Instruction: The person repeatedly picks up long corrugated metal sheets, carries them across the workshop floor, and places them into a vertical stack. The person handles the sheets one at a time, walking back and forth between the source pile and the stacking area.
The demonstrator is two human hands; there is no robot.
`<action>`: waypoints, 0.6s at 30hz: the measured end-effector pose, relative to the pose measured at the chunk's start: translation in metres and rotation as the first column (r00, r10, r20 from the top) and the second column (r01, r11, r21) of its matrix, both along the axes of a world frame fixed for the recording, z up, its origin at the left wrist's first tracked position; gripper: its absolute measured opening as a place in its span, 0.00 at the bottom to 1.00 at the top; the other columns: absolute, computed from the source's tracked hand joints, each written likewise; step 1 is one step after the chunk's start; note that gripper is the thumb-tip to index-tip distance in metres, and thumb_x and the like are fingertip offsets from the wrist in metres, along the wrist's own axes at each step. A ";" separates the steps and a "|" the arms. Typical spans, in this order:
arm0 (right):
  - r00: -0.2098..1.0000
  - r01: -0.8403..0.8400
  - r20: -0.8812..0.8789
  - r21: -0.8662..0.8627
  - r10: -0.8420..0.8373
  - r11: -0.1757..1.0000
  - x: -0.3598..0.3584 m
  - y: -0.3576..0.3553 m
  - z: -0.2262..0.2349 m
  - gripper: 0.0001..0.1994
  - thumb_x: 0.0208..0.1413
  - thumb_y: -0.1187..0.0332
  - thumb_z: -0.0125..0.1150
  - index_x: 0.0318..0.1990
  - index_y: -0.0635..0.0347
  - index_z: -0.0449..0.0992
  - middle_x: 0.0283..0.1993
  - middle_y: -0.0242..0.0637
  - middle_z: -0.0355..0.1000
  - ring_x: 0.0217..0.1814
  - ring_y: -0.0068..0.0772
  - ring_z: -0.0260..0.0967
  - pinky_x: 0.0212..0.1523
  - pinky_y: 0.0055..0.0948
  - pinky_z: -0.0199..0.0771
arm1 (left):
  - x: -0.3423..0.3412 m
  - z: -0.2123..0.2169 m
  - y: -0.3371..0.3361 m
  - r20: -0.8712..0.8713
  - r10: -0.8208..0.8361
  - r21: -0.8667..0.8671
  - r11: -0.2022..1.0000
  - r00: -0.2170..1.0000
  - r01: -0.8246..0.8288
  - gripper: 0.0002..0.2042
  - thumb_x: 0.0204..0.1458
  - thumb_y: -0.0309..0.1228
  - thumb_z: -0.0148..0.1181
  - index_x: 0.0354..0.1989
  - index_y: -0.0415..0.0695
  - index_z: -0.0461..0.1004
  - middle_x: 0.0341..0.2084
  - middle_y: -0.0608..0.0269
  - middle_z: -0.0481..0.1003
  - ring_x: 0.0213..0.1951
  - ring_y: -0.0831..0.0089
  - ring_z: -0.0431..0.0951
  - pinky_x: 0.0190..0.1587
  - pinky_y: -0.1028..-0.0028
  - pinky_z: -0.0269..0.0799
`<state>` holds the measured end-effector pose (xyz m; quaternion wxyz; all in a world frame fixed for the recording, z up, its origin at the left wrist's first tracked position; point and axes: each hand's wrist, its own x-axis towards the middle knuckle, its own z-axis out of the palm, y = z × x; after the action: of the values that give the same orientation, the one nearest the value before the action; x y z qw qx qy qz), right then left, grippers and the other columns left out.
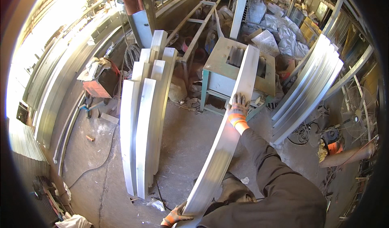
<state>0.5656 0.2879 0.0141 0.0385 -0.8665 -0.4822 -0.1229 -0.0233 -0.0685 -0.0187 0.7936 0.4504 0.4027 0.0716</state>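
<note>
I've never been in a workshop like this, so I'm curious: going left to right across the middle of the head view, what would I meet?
Orange-fronted box, standing stack of silvery bars, long silvery beam being handled, leaning stack of curved-looking bars, round caged fan.

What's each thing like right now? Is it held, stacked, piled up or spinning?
Long metal bar: slanted, held by both hands, far end over the machine
Left hand: curled on the bar's near edge
Right hand: laid flat on its face
Machine: standing; can't tell if it's on
Bars at left: stacked, ends uneven
Bags: piled up
Fan: can't tell if spinning
</note>
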 end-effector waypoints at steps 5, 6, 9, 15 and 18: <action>0.974 -0.121 -0.158 0.238 0.161 0.964 -0.033 -0.074 -0.022 0.45 0.67 0.42 0.68 0.86 0.55 0.66 0.89 0.49 0.61 0.93 0.56 0.54 0.88 0.75 0.47 | -0.067 -0.017 -0.077 -0.045 0.028 0.089 0.996 0.999 -0.024 0.58 0.47 0.30 0.92 0.87 0.38 0.62 0.68 0.54 0.81 0.63 0.65 0.82 0.66 0.62 0.82; 0.946 -0.124 -0.252 0.305 0.206 0.944 -0.033 -0.091 -0.028 0.46 0.66 0.41 0.71 0.86 0.55 0.66 0.89 0.51 0.61 0.93 0.57 0.53 0.88 0.75 0.46 | -0.078 -0.021 -0.083 -0.035 0.046 0.066 0.997 0.998 -0.044 0.57 0.47 0.29 0.93 0.87 0.38 0.62 0.66 0.54 0.81 0.62 0.66 0.82 0.65 0.63 0.82; 0.876 0.224 -0.478 0.529 0.068 0.819 -0.035 -0.157 -0.054 0.50 0.62 0.39 0.80 0.84 0.59 0.67 0.78 0.55 0.74 0.80 0.55 0.73 0.76 0.47 0.76 | -0.096 -0.031 -0.101 -0.054 0.073 0.092 0.993 0.996 -0.068 0.56 0.50 0.24 0.88 0.88 0.40 0.61 0.66 0.53 0.81 0.61 0.67 0.82 0.63 0.65 0.83; -0.624 0.606 -0.612 0.012 0.485 0.795 -0.063 -0.201 -0.101 0.29 0.76 0.43 0.68 0.71 0.53 0.80 0.62 0.33 0.83 0.64 0.37 0.80 0.66 0.43 0.82 | -0.100 -0.042 -0.092 -0.251 -0.007 0.197 0.979 0.968 0.058 0.54 0.51 0.29 0.84 0.88 0.39 0.60 0.78 0.44 0.73 0.74 0.56 0.74 0.79 0.58 0.70; -0.483 0.638 -0.651 0.196 0.586 0.745 -0.079 -0.196 -0.095 0.25 0.78 0.48 0.67 0.70 0.55 0.81 0.60 0.34 0.85 0.60 0.39 0.83 0.63 0.41 0.85 | -0.114 -0.037 -0.085 -0.378 -0.022 0.305 0.941 0.926 0.147 0.55 0.51 0.33 0.85 0.88 0.39 0.61 0.78 0.41 0.73 0.75 0.52 0.74 0.79 0.56 0.70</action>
<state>0.4867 0.0923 -0.0810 0.7325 -0.4242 -0.0671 0.5282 -0.1377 -0.1534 -0.0558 0.6202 0.5983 0.5070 0.0167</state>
